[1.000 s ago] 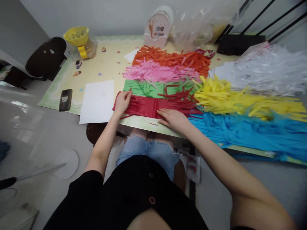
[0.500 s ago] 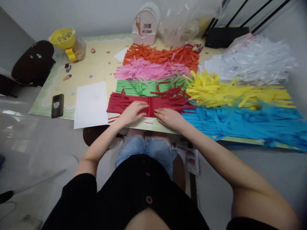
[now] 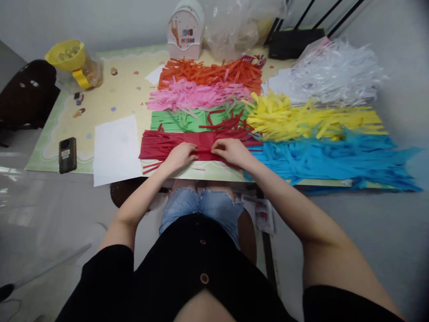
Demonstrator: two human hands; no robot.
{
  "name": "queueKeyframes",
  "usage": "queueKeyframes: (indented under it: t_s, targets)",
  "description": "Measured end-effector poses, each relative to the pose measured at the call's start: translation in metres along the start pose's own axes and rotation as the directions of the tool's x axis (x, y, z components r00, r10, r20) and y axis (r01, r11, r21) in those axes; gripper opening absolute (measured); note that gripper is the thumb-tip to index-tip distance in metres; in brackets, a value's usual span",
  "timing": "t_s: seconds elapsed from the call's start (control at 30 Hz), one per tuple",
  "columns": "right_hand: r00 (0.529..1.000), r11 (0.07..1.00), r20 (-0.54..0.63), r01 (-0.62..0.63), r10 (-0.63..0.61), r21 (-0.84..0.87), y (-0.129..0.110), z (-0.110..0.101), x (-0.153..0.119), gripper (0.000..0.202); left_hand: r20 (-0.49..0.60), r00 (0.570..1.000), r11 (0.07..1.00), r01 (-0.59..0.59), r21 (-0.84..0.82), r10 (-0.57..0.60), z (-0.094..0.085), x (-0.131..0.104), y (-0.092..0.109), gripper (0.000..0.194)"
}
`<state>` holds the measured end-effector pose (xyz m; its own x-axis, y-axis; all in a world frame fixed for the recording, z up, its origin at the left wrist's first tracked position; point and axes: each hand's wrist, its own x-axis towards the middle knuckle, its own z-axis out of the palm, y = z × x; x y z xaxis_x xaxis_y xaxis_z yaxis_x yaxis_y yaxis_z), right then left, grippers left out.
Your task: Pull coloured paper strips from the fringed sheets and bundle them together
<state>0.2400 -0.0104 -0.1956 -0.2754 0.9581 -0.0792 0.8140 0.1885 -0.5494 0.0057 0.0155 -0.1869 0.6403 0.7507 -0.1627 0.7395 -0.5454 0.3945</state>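
Red fringed paper [image 3: 201,142] lies along the front edge of the table, its uncut middle band between my hands. At its near edge my left hand [image 3: 182,154] pinches the paper, fingers curled together. My right hand [image 3: 231,151] grips the same near edge a little to the right, thumb and fingertips closed on it. Green fringe [image 3: 167,120] lies just behind the red. A thin red strip or loop [image 3: 198,169] rests on the table below my hands.
Pink [image 3: 197,93], orange [image 3: 208,74], yellow [image 3: 301,118], blue [image 3: 318,158] and white fringes [image 3: 338,76] cover the table's middle and right. A white sheet [image 3: 117,150], a phone [image 3: 67,155] and a yellow-topped jar [image 3: 69,56] stand or lie at left.
The hands have gone from lying rather flat on the red paper to pinching its near edge. The whole view has shifted, with table items appearing further left.
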Motion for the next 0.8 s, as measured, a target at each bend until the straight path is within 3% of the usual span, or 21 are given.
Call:
queueKeyframes:
  t_s: [0.07,0.3,0.5,0.8]
  targets:
    - [0.997,0.997,0.002,-0.075,0.075,0.031,-0.006,-0.004,0.003,0.013,0.003,0.997,0.997,0.073,-0.014,-0.073,-0.006,0.005,0.000,0.030]
    - [0.974,0.970,-0.097,-0.217,0.207,-0.109,-0.029,0.001,0.012,0.026,-0.023,0.945,0.939,0.328,0.100,-0.327,-0.023,0.026,0.006,0.030]
    - [0.953,0.890,-0.111,-0.302,0.281,-0.341,-0.040,0.000,0.032,0.038,-0.051,0.915,0.904,0.403,0.142,-0.400,-0.024,0.041,0.005,0.036]
    - [0.945,0.857,-0.081,-0.322,0.317,-0.403,-0.033,0.005,0.050,0.042,-0.067,0.898,0.879,0.439,0.188,-0.434,-0.021,0.052,0.001,0.037]
